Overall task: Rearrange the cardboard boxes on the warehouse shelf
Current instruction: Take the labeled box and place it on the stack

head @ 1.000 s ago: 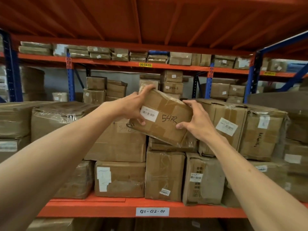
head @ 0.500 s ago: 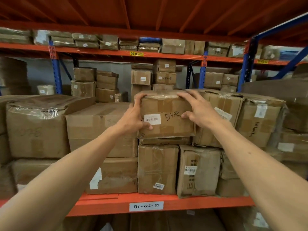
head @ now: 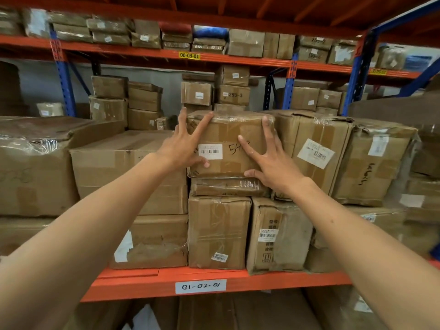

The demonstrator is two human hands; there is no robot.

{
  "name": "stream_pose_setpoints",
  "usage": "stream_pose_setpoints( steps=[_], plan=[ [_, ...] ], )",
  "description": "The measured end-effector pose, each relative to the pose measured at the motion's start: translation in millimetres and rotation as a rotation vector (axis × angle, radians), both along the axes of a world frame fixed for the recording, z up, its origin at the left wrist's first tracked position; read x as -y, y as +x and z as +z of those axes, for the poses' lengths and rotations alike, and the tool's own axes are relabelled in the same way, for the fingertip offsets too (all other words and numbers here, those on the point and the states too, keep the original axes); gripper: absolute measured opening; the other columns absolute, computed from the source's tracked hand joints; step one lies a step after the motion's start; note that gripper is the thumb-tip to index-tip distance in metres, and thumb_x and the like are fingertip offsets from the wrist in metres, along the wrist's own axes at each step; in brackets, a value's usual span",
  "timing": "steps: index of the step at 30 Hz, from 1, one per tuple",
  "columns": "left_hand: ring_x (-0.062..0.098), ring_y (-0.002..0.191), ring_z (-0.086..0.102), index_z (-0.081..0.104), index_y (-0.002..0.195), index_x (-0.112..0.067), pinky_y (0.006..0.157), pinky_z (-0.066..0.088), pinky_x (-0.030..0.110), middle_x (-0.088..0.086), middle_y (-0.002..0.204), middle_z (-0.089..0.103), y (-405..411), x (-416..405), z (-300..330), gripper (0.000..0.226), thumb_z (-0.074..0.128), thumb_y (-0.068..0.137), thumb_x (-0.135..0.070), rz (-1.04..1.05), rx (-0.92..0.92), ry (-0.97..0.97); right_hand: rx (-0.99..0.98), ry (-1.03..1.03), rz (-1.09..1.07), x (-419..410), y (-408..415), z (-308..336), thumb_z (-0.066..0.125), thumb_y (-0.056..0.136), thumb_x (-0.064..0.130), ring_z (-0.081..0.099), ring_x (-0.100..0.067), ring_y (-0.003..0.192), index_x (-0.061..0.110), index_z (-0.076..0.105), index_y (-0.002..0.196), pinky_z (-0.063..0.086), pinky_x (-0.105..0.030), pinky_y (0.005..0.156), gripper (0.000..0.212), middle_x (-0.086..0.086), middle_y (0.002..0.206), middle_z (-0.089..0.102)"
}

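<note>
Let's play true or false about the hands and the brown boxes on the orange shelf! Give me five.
1. Both hands press with spread fingers on the taped brown cardboard box marked in black pen. True.
2. That box sits on the bare orange shelf beam. False: it rests on a flat, thin cardboard box.
3. The left hand partly covers the black writing. False: the right hand does.
4. A white barcode sticker is on the box's front. True.
5. The white shelf label reads 00-03-01. False: it reads 01-02-01.
</note>
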State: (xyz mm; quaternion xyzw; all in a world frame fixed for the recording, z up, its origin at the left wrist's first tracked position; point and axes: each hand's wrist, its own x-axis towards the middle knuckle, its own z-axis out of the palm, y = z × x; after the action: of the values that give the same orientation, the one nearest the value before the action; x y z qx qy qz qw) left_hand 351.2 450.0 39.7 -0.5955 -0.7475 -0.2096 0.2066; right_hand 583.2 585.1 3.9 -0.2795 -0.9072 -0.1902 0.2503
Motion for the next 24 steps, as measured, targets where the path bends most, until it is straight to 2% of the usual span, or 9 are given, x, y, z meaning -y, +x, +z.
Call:
stream_pose_setpoints(
  steps=[7,16,21,24],
  plan=[
    [0.058,0.123,0.046,-0.013,0.152,-0.052,0.095,0.047,0.061,0.023,0.159,-0.017,1,-5,2,0.129,0.087,0.071,-0.047,0.049,0.02,-0.018,0.016,0.018,-0.029,-1,-6,0,0.065,0.095,0.053,0.008,-0.046,0.156,0.053,-0.02,0.158,0.044,-0.054,0.113,0.106,-0.013,0.157,-0.051],
    [0.057,0.114,0.054,-0.013,0.152,-0.05,0.095,0.049,0.062,0.026,0.159,-0.01,15,0,4,0.13,0.088,0.069,-0.046,0.162,0.038,-0.049,0.002,0.0,0.029,-1,-3,-1,0.069,0.095,0.048,0.025,-0.046,0.151,0.052,-0.015,0.16,0.044,-0.053,0.113,0.106,-0.013,0.158,-0.05],
    [0.056,0.115,0.055,-0.016,0.152,-0.049,0.093,0.049,0.06,0.028,0.159,-0.007,19,4,5,0.13,0.087,0.073,-0.042,0.198,0.035,-0.076,-0.1,-0.137,0.128,2,-3,-10,0.069,0.098,0.037,0.012,-0.045,0.155,0.055,-0.006,0.161,0.034,-0.059,0.119,0.099,0.001,0.154,-0.055],
    [0.056,0.116,0.055,-0.019,0.151,-0.05,0.092,0.049,0.06,0.028,0.16,-0.008,20,5,4,0.13,0.086,0.074,-0.041,0.205,0.045,-0.092,-0.121,-0.159,0.132,5,-2,-17,0.068,0.099,0.036,0.011,-0.043,0.156,0.054,-0.004,0.162,0.036,-0.059,0.118,0.097,0.003,0.152,-0.057]
  ],
)
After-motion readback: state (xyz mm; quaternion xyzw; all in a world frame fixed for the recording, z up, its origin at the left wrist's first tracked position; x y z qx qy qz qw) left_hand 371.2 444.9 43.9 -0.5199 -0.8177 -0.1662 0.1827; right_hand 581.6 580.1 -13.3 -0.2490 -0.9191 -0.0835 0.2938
